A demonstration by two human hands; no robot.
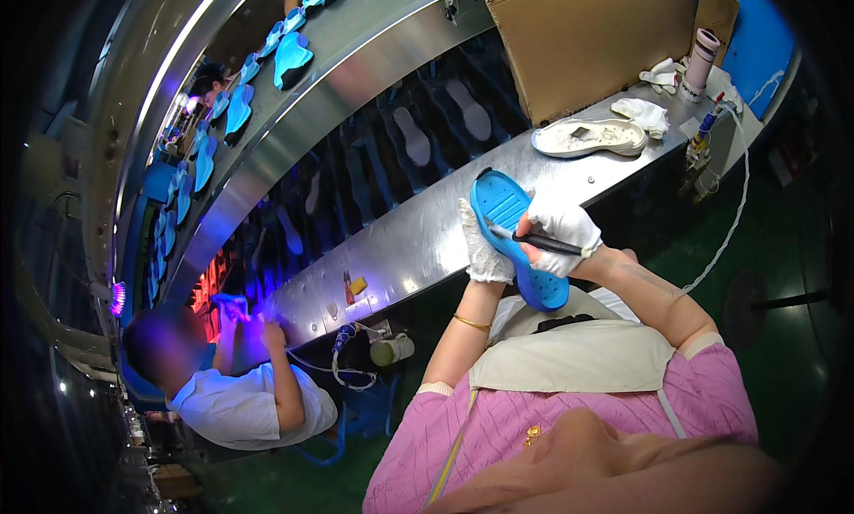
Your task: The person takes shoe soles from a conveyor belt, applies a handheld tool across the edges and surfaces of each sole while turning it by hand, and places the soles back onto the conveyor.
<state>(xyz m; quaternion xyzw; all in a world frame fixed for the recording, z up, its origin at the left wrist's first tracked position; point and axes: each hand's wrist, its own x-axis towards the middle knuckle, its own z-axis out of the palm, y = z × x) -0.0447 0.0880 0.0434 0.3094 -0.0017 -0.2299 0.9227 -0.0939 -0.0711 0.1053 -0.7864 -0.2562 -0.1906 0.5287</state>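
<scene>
In front of my apron I hold a bright blue shoe sole (500, 198), tilted, with a ribbed inside and small holes toward its lower end. My left hand (485, 252), in a white knitted glove, is closed round the sole's left side. My right hand (562, 229) wears a white glove with some fingertips bare. It is closed on a slim black-handled tool (550, 244), whose thin, pale tip reaches the sole's inner edge near the middle. The tool's exact kind cannot be made out. Part of my left fingers is hidden behind the sole.
On the metal ledge (391, 238) rest a white sole (583, 139) with small scraps in it, white gloves (642, 116), a pink bottle (701, 65) and a cardboard box (592, 43). Blue soles (238, 112) line a conveyor at left. A co-worker in a white shirt (253, 407) sits nearby.
</scene>
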